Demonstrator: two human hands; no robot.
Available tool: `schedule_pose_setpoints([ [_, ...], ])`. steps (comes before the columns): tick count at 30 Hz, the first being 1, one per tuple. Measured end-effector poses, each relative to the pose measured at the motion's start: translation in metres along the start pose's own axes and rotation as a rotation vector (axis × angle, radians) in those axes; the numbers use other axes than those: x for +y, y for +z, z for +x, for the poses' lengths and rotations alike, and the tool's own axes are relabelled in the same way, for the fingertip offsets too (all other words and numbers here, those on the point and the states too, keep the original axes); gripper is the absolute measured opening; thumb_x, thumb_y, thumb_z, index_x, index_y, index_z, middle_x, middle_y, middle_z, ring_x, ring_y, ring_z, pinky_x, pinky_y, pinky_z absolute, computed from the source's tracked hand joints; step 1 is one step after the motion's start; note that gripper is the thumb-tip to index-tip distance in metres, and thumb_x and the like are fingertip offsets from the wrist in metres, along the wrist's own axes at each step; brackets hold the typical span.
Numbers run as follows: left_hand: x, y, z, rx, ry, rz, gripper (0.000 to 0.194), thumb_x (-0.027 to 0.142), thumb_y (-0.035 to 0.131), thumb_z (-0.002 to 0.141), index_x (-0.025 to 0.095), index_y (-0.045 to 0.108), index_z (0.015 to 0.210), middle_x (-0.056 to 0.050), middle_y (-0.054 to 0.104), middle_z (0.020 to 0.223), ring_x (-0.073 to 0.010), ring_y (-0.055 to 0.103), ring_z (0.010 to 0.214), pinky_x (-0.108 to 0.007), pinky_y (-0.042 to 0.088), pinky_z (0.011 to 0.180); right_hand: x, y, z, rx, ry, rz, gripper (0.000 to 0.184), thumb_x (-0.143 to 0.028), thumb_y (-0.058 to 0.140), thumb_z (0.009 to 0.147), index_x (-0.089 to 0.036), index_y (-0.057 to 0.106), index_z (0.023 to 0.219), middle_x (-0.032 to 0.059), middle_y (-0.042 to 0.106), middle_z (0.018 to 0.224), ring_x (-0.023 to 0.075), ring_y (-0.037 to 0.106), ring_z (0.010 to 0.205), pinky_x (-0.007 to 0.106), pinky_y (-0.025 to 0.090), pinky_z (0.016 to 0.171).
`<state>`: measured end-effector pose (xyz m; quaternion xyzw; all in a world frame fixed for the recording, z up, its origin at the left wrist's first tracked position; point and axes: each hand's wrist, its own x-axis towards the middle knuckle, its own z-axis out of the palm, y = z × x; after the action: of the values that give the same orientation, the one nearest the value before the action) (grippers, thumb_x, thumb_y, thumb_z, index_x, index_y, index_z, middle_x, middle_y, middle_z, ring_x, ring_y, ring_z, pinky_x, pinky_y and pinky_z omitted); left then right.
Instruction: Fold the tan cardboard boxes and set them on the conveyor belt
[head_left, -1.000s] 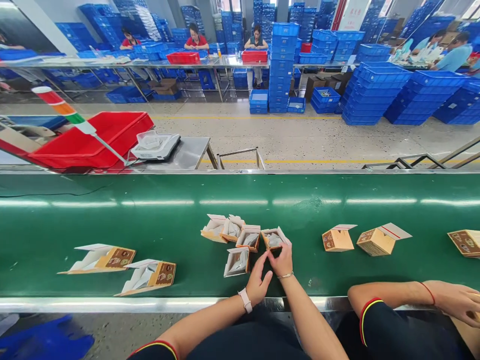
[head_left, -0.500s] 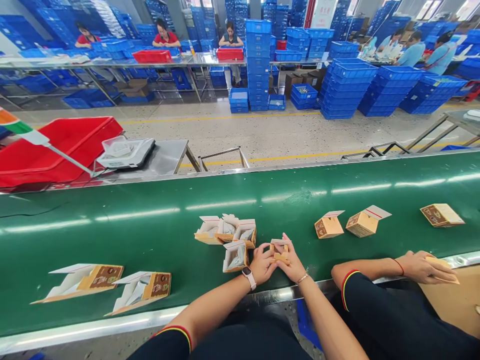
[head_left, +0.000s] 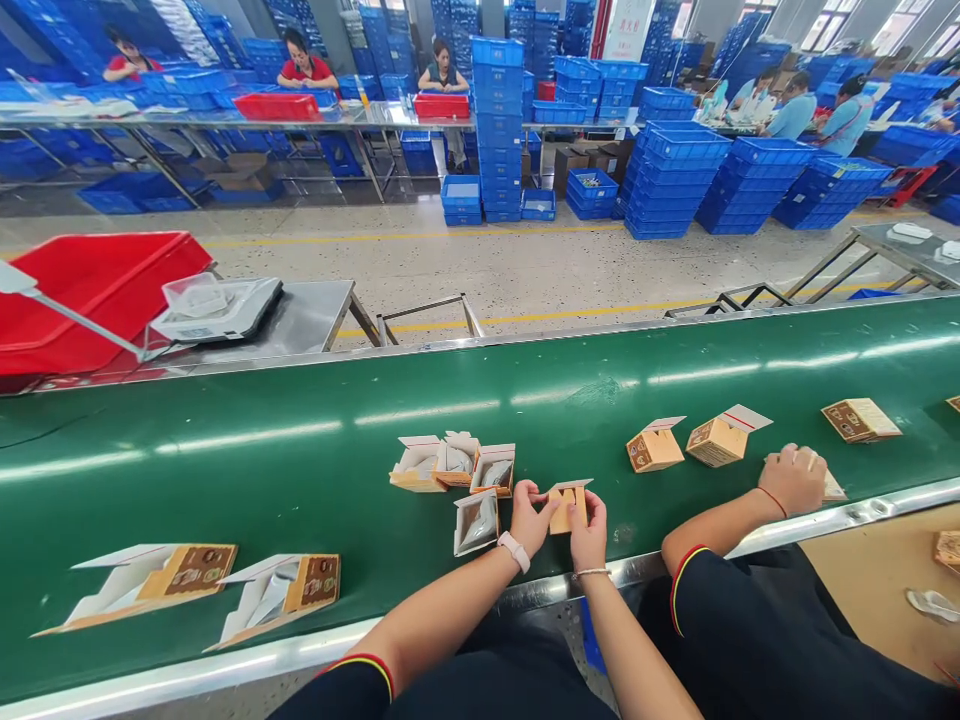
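Observation:
Between my two hands is a small tan cardboard box [head_left: 564, 512], its front flaps folded in and a top flap standing up at the back. My left hand [head_left: 529, 522] grips its left side, thumb on the front. My right hand [head_left: 589, 530] holds the right side, its thumb also pressing the front flap. Just left of my hands sits an open box [head_left: 475, 522] with a grey pouch inside. Behind it, another open box [head_left: 493, 468] and two more stand close together, pouches showing in them.
Two opened boxes [head_left: 283, 592] lie at left on the green conveyor belt [head_left: 360, 400]. Flapped boxes [head_left: 655, 448] stand at right. A co-worker's hand [head_left: 795, 480] rests on a box at the belt's right edge. Beyond are a scale [head_left: 217, 308] and a red bin [head_left: 105, 290].
My hands have lifted the rightmost box from the cluster, brought it nearer and folded its front flaps in. The view has swung right. The co-worker's hand has moved onto the belt.

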<state>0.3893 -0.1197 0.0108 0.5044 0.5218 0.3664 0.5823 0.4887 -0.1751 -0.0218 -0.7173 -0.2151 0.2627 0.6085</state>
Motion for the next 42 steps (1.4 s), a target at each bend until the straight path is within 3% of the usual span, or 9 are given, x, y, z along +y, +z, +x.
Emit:
schedule_pose_setpoints([
  [7,0.004,0.037,0.016,-0.079,-0.229,-0.077,0.025,0.014,0.070,0.068,0.019,0.052,0.085,-0.003,0.060,0.086,-0.0163,0.059,0.080,-0.032,0.050,0.078,0.021,-0.009,0.017,0.057,-0.080,-0.088,0.037,-0.048,0.055,0.075,-0.019,0.054,0.098,0.0069,0.062,0.092,0.0206,0.061,0.080,0.033,0.051,0.070],
  [11,0.008,0.046,-0.002,-0.011,-0.227,-0.103,0.035,0.015,0.067,0.072,0.018,0.051,0.103,-0.012,0.059,0.111,-0.0195,0.060,0.098,-0.035,0.049,0.087,0.007,-0.021,0.011,0.147,-0.223,-0.236,0.049,-0.049,0.060,0.073,-0.018,0.052,0.111,0.0136,0.057,0.106,0.0279,0.055,0.100,0.043,0.046,0.086],
  [13,0.002,0.031,-0.026,-0.096,-0.197,-0.149,0.037,0.019,0.067,0.074,0.019,0.052,0.108,-0.012,0.061,0.112,-0.0195,0.061,0.099,-0.033,0.049,0.088,0.000,-0.026,0.004,0.143,-0.371,-0.432,0.059,-0.050,0.064,0.070,-0.017,0.051,0.116,0.0180,0.051,0.118,0.0346,0.047,0.113,0.054,0.037,0.095],
  [18,-0.023,-0.058,-0.082,-0.731,-0.320,0.152,0.013,0.026,0.069,0.068,0.018,0.059,0.072,0.001,0.060,0.059,-0.0158,0.057,0.057,-0.030,0.049,0.060,-0.013,-0.030,0.027,0.056,-0.499,-0.727,0.045,-0.044,0.057,0.074,-0.016,0.055,0.109,0.0216,0.045,0.123,0.0427,0.042,0.117,0.064,0.035,0.091],
  [22,-0.021,-0.108,-0.074,-0.166,-0.084,0.324,0.034,0.026,0.076,0.059,0.019,0.059,0.087,-0.004,0.065,0.086,-0.0232,0.062,0.082,-0.036,0.050,0.073,-0.026,-0.024,0.063,0.336,-0.545,-0.763,0.050,-0.042,0.058,0.076,-0.011,0.052,0.115,0.0272,0.036,0.133,0.0498,0.028,0.127,0.076,0.021,0.094],
  [24,-0.012,-0.108,-0.055,0.002,0.079,0.277,0.065,0.023,0.081,0.052,0.020,0.055,0.111,-0.011,0.059,0.118,-0.0301,0.056,0.109,-0.042,0.048,0.087,-0.030,-0.016,0.068,0.270,-0.649,-0.737,0.057,-0.040,0.059,0.076,-0.012,0.046,0.123,0.0259,0.029,0.140,0.0487,0.019,0.133,0.076,0.015,0.098],
  [30,0.005,-0.078,-0.016,-0.233,0.305,0.344,0.071,0.015,0.078,0.052,0.022,0.053,0.118,-0.010,0.057,0.123,-0.0304,0.053,0.116,-0.051,0.038,0.102,-0.024,0.014,0.071,-0.494,-0.829,-0.599,0.057,-0.029,0.056,0.075,-0.023,0.043,0.130,0.0143,0.037,0.141,0.0356,0.028,0.136,0.060,0.032,0.105],
  [38,-0.004,-0.160,-0.018,0.112,0.212,0.310,0.059,0.028,0.076,0.058,0.019,0.053,0.112,-0.009,0.061,0.112,-0.0283,0.060,0.103,-0.044,0.051,0.085,-0.028,0.012,0.078,-0.593,-0.754,-0.341,0.031,-0.034,0.062,0.076,-0.021,0.054,0.103,0.0152,0.054,0.126,0.0297,0.052,0.121,0.050,0.046,0.098],
  [42,-0.016,-0.168,-0.017,0.423,0.246,0.389,0.068,0.035,0.073,0.064,0.016,0.045,0.123,-0.016,0.052,0.123,-0.0324,0.055,0.112,-0.046,0.052,0.084,-0.025,-0.017,0.052,-0.645,-0.694,-0.313,0.031,-0.035,0.064,0.077,-0.021,0.057,0.105,0.0140,0.056,0.127,0.0281,0.054,0.119,0.047,0.048,0.097],
])
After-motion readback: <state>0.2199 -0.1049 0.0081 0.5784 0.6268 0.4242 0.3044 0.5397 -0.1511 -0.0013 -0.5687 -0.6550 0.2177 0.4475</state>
